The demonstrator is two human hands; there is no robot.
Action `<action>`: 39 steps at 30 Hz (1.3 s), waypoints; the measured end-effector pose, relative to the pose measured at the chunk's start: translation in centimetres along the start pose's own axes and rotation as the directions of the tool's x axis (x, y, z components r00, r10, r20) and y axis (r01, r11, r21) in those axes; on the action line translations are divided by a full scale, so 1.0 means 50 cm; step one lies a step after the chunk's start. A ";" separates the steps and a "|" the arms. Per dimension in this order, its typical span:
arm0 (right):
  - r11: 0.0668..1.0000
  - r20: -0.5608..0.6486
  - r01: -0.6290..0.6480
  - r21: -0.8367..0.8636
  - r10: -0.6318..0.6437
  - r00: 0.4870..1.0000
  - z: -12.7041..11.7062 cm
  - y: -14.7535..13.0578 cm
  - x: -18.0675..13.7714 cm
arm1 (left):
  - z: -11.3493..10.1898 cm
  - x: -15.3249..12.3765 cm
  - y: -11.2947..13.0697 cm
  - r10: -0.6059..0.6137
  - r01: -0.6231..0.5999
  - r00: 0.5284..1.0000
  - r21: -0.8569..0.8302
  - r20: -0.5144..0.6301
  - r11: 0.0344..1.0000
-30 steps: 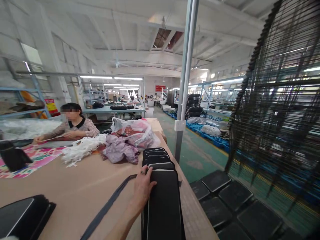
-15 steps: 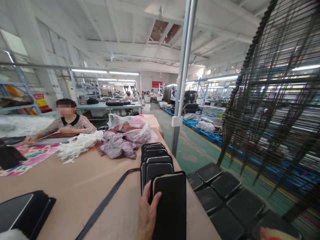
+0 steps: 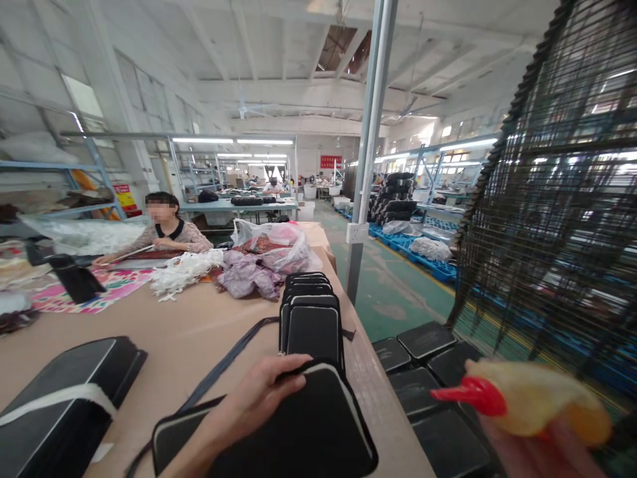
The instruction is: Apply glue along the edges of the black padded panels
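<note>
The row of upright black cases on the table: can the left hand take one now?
Probably not at once. The left hand is closed on a flat black case, so its fingers are occupied, though the row stands just beyond it with nothing between.

The brown table bears a row of black cases, a dark strap, white cords and purple cloth.

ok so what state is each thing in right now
left hand, shut on the black case
black case, lying nearly flat
row of cases, upright on edge
right hand, shut on the yellow bottle
yellow bottle, sideways, red tip pointing left
bundle of cases, strapped
</note>
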State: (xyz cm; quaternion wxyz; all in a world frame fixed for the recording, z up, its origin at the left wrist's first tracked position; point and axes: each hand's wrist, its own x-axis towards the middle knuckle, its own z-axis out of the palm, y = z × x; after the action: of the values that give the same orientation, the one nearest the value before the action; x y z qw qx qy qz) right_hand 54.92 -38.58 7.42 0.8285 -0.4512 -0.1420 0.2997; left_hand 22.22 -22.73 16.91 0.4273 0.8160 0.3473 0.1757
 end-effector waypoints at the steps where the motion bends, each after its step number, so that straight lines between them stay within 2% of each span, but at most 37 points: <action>1: 0.999 0.047 -0.035 0.028 0.033 0.998 0.039 -0.011 -0.004 | -0.006 -0.001 0.009 0.012 -0.016 0.997 0.044 0.079 0.999; 3: 0.991 0.173 -0.051 0.123 0.030 0.985 0.120 -0.031 -0.010 | -0.020 -0.002 0.021 0.037 -0.063 0.973 0.109 0.228 0.992; 5: 0.989 0.371 -0.068 0.132 0.014 0.928 0.195 -0.043 -0.007 | -0.042 0.000 0.027 0.049 -0.106 0.929 0.136 0.366 0.985; 7: 0.991 0.562 -0.095 0.090 0.028 0.826 0.259 -0.042 0.003 | -0.069 0.003 0.025 0.045 -0.119 0.878 0.126 0.476 0.985; 9: 0.991 0.723 -0.132 0.020 0.076 0.687 0.315 -0.030 0.010 | -0.096 0.005 0.016 0.040 -0.115 0.839 0.105 0.542 0.988; 11: 0.986 0.832 -0.162 -0.037 0.120 0.542 0.369 -0.012 0.010 | -0.120 0.005 0.003 0.046 -0.117 0.809 0.083 0.586 0.990; 12: 0.983 0.864 -0.172 -0.058 0.135 0.486 0.394 -0.003 0.007 | -0.131 0.004 -0.004 0.056 -0.125 0.791 0.071 0.610 0.990; 13: 0.981 0.885 -0.180 -0.074 0.147 0.443 0.418 0.006 0.001 | -0.141 0.003 -0.010 0.069 -0.136 0.770 0.057 0.634 0.989; 15: 0.977 0.906 -0.190 -0.094 0.163 0.391 0.459 0.022 -0.014 | -0.157 0.000 -0.022 0.099 -0.156 0.726 0.023 0.680 0.987; 20: 0.959 0.922 -0.241 -0.149 0.223 0.317 0.513 0.056 -0.052 | -0.181 -0.008 -0.041 0.179 -0.138 0.657 -0.117 0.733 0.983; 26: 0.940 0.910 -0.283 -0.191 0.278 0.309 0.529 0.090 -0.076 | -0.181 -0.011 -0.060 0.194 -0.039 0.579 -0.211 0.792 0.977; 32: 0.932 0.931 -0.307 -0.192 0.272 0.244 0.530 0.098 -0.085 | -0.180 -0.016 -0.065 0.209 -0.001 0.559 -0.251 0.802 0.968; 39: 0.937 0.936 -0.288 -0.200 0.269 0.226 0.518 0.093 -0.085 | -0.169 -0.018 -0.054 0.231 0.027 0.516 -0.285 0.825 0.958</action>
State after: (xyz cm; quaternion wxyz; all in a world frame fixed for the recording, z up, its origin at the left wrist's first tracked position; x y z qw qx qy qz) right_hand 36.77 -22.16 18.01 0.5144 -0.1935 -0.5224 0.6520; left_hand 15.53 -17.47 19.55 0.6345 0.7523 0.0186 -0.1764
